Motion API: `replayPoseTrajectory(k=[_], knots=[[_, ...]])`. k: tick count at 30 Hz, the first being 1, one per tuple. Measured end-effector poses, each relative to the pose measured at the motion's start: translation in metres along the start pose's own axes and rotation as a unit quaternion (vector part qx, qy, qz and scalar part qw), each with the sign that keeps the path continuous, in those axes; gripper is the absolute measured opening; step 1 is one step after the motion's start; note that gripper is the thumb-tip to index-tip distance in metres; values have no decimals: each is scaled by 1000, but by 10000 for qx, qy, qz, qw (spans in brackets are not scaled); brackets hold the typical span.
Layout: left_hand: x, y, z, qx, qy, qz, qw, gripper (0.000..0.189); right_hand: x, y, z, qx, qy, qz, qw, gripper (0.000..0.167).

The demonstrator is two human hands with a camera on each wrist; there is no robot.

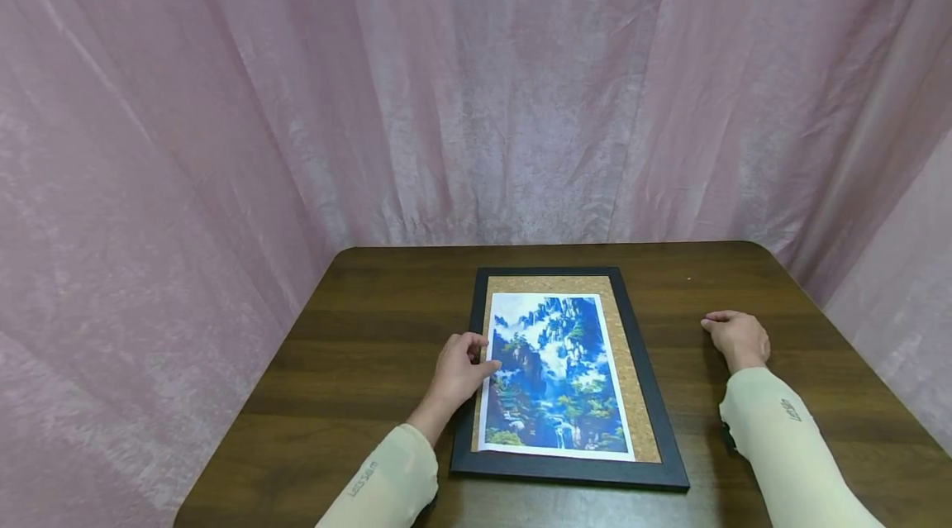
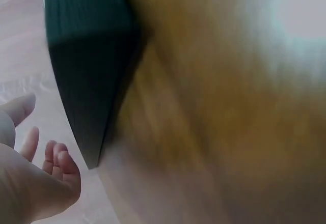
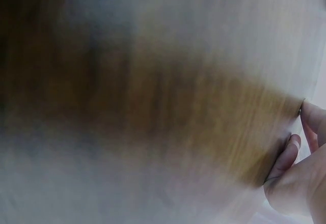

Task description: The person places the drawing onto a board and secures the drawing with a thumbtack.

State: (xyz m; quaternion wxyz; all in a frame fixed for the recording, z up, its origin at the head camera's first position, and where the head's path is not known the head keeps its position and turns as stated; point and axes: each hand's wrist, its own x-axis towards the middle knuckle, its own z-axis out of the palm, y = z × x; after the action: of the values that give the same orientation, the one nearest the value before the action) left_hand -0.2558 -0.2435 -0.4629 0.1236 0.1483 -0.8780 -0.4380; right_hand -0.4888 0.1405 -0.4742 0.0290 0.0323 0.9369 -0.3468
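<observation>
A printed landscape picture (image 1: 554,371) in blue and green, with white margins, lies on a cork board (image 1: 632,396) with a black frame (image 1: 568,472). My left hand (image 1: 457,367) is at the picture's left edge, its thumb tip over the paper and thumb and forefinger spread apart. In the left wrist view its fingers (image 2: 56,158) show beside the dark frame side. Right of the board, my right hand (image 1: 736,338) is low over the table, thumb and forefinger tips close together at a small purple speck (image 1: 705,320), too small to tell its kind.
The board lies on a brown wood-grain table (image 1: 357,363) with rounded far corners. A tiny white speck (image 1: 688,278) lies on the table beyond my right hand. Pink curtains (image 1: 491,98) hang behind the table and along both sides.
</observation>
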Motion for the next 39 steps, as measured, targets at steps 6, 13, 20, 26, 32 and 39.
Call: replayPoseTrajectory(k=[6,13,20,26,32,39], knots=[[6,-8,-6,931,-615,113,9937,51,0,-1,0,-27,-28,-24,10000,34],[5,-13,-7,1818,-1360,235,9736,74,-1,-1,1,36,-25,-2,10000,34],[2,-11,-4,1871,-1526,203,9702,79,-5,0,-2,83,-54,-40,9999,36],[1,-10,-3,1811,-1524,153,9715,80,-6,2,-6,62,-80,-141,9998,38],[2,-11,-2,1746,-1456,125,9737,79,-3,1,-8,191,-68,-113,9997,40],[1,-9,-3,1815,-1456,119,9725,78,-2,-4,-9,300,-85,-270,9992,42]])
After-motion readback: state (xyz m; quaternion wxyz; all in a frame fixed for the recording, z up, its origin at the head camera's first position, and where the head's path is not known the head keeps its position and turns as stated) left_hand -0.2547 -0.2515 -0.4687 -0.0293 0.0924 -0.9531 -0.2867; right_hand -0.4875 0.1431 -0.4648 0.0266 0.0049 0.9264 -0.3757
